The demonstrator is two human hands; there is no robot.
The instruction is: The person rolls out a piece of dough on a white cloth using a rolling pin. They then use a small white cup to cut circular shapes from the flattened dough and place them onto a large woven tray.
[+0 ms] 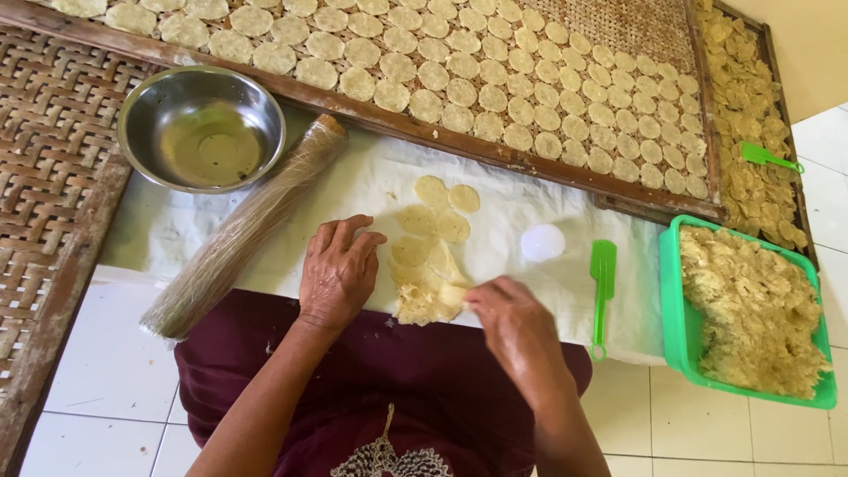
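My left hand (338, 269) rests flat on the white plastic sheet (530, 208), fingers spread, just left of a patch of rolled pale dough (422, 303). My right hand (510, 322) pinches a small round dough disc (452, 294) at the edge of that dough. Several cut discs (439, 212) lie on the sheet above the dough.
A steel bowl (201, 128) of liquid and a plastic-wrapped rolling pin (243, 230) sit at left. A woven tray (618, 26) covered with discs lies beyond. A white round cutter (542, 242), a green spatula (602, 291) and a green tub (676, 327) of dough are at right.
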